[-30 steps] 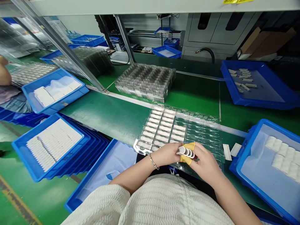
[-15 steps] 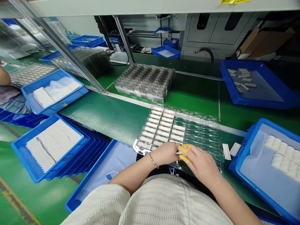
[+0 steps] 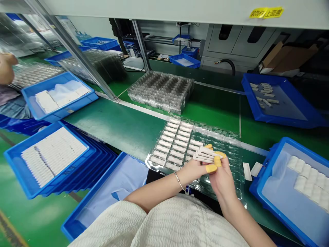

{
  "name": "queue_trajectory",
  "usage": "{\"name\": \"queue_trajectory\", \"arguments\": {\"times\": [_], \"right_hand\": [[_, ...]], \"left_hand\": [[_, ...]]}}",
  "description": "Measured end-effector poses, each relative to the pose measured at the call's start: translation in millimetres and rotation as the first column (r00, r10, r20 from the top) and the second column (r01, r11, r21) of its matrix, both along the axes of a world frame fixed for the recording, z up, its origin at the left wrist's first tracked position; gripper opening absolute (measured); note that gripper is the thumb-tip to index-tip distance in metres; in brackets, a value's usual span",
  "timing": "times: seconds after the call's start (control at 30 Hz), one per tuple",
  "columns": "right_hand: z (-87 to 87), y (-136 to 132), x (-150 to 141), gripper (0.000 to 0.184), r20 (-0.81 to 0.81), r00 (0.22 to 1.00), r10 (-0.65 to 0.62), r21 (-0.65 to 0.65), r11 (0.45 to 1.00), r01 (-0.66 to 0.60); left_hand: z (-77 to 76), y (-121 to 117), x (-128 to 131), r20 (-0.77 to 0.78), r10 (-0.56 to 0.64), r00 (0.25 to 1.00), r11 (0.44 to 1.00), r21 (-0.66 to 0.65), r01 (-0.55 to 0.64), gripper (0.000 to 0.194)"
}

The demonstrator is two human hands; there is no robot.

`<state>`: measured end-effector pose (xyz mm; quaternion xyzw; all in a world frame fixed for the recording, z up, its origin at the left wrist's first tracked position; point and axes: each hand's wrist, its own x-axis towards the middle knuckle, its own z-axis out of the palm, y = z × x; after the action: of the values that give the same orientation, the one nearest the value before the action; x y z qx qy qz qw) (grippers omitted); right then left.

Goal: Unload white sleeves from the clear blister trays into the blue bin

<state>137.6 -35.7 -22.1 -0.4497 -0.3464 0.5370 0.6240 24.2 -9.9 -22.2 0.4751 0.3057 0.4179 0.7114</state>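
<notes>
Several flat white rectangular pieces (image 3: 205, 154) are held as a small fanned stack between my two hands, above the clear plastic blister tray (image 3: 228, 140). My left hand (image 3: 194, 170) grips the stack from the left, its thumb along the near side. From the right, my right hand (image 3: 223, 171) pinches the other end. Yellow finger cots (image 3: 217, 161) cover some fingertips. Beneath, the tray's left columns carry rows of white pieces (image 3: 164, 142), while the slots on its right are bare. Two loose white pieces (image 3: 247, 171) lie to the right of the tray.
A stack of clear trays (image 3: 160, 91) stands behind. On the right is a blue bin (image 3: 269, 171) of white pieces, with another blue bin (image 3: 293, 118) farther back. Stacked blue bins (image 3: 84, 151) stand left, below the bench. A metal post (image 3: 74, 51) rises left; another person's arm (image 3: 6, 68) shows.
My hands have lifted slightly and turned, bringing the fanned white stack into plain sight between them. The view has shifted a little. The pieces in the tray look the same.
</notes>
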Motion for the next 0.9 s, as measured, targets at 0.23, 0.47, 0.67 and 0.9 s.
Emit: {"name": "queue_trajectory", "arguments": {"times": [0.23, 0.47, 0.67, 0.9], "right_hand": [[-15.6, -7.5, 3.5, 0.024, -0.137, 0.983, 0.125, -0.095, 0.986, -0.139], [-26.2, -6.3, 10.9, 0.032, -0.074, 0.99, 0.121, -0.13, 0.983, -0.13], [-31.6, -7.3, 11.4, 0.033, 0.017, 0.989, 0.144, -0.1, 0.985, -0.142], [-23.2, -9.4, 29.6, 0.026, 0.286, 0.95, 0.126, -0.052, 0.992, -0.116]], "left_hand": [[12.2, 4.0, -11.9, -0.031, 0.118, 0.992, 0.991, -0.052, -0.12, 0.054], [19.1, 7.1, -33.3, -0.211, 0.13, 0.969, 0.905, 0.425, -0.029, 0.042], [21.3, 10.0, -39.8, -0.358, 0.152, 0.921, 0.844, 0.532, 0.068, 0.043], [27.5, 9.5, -44.6, -0.434, 0.147, 0.889, 0.871, 0.482, 0.091, 0.036]]}}
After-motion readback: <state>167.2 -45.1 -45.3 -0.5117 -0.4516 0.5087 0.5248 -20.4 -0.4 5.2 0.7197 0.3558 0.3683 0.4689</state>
